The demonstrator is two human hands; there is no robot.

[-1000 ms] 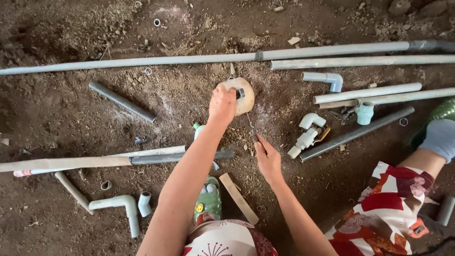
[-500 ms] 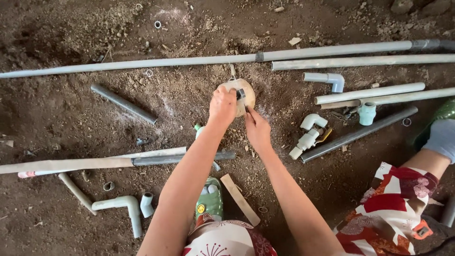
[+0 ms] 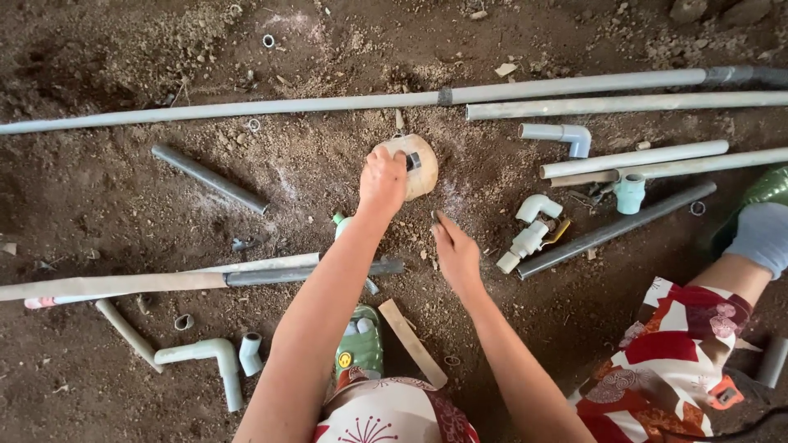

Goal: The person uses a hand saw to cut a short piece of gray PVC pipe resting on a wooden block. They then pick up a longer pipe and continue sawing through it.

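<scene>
Bare dirt ground [image 3: 98, 197]; left hand [image 3: 382, 179] clamped on round tan object [image 3: 420, 166], right hand [image 3: 456, 250] pinched narrow.

Round, pale tan, disc-like object [image 3: 417, 166] rests on the bare brown dirt near the middle of the scene, just below the long grey plastic pipe [image 3: 246, 107] that runs across the ground. Its surface looks smooth and cream-coloured, lightly dusted with soil. A small dark grey fitting [image 3: 413, 161] sits at its centre. The left hand [image 3: 382, 180] grips its left edge from above, fingers curled over the rim and covering part of it. The right hand [image 3: 455, 253] hangs just below and right of it, apart from it, fingers pinched together, contents too small to tell.
</scene>
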